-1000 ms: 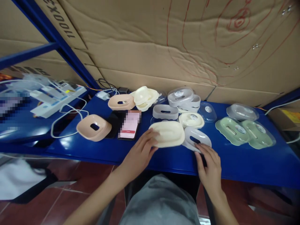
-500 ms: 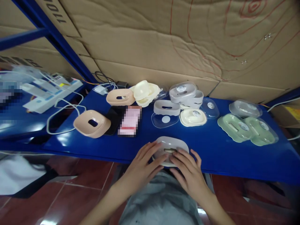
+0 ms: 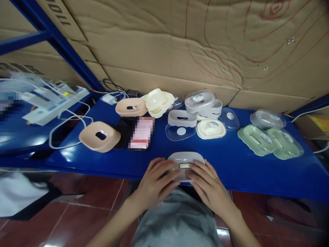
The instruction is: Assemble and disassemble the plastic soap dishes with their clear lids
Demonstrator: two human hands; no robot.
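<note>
At the table's front edge, in front of my body, a grey oval soap dish (image 3: 185, 157) lies with its slot facing up; a pale strip shows through the slot. My left hand (image 3: 159, 178) holds its left side, fingers bent over the top. On the right side, my right hand (image 3: 205, 178) rests with its fingers curled over the dish, close to the slot. Both thumbs are near the dish's front edge. The fingers cover both ends of the dish, so its underside is hidden.
Behind lie a cream soap dish (image 3: 211, 129), a grey holder (image 3: 182, 119) and a clear lid (image 3: 177, 133). Green dishes (image 3: 257, 140) sit at right. A peach holder (image 3: 102, 140), a phone (image 3: 141, 133) and a power strip (image 3: 48, 109) are at left. Cardboard (image 3: 154, 44) stands behind.
My fingers have spread a little apart over the grey dish, so its slot shows more clearly. The camera view has shifted slightly; the other things stay in place.
</note>
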